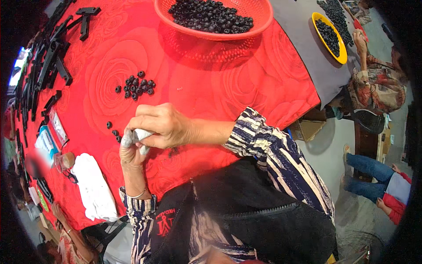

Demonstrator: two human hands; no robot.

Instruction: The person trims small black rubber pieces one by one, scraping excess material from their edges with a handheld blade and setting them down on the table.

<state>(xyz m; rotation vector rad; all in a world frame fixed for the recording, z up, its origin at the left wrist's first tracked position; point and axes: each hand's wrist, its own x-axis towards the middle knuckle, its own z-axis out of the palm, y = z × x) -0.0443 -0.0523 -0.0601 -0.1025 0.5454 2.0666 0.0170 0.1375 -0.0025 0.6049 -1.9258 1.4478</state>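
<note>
My hands meet above the red rose-patterned tablecloth [198,88], left of the middle. My right hand [165,125] is closed, its fingers bent over a piece of whitish cloth [143,134]. My left hand [131,154] is closed on the same cloth from below, with its fingers largely covered. Whether a smaller part sits inside the cloth is hidden. Just beyond and left of my hands lie a few loose black ring-like parts [109,125]. Farther off is a small heap of the same black parts [137,86].
A red plastic basket [215,36] full of black parts stands at the far side. Long black pieces [52,57] pile up at left, near a white glove [93,187] and small packets [46,143]. A yellow tray [340,55] and other people are at right; another person's hand [58,214] is lower left.
</note>
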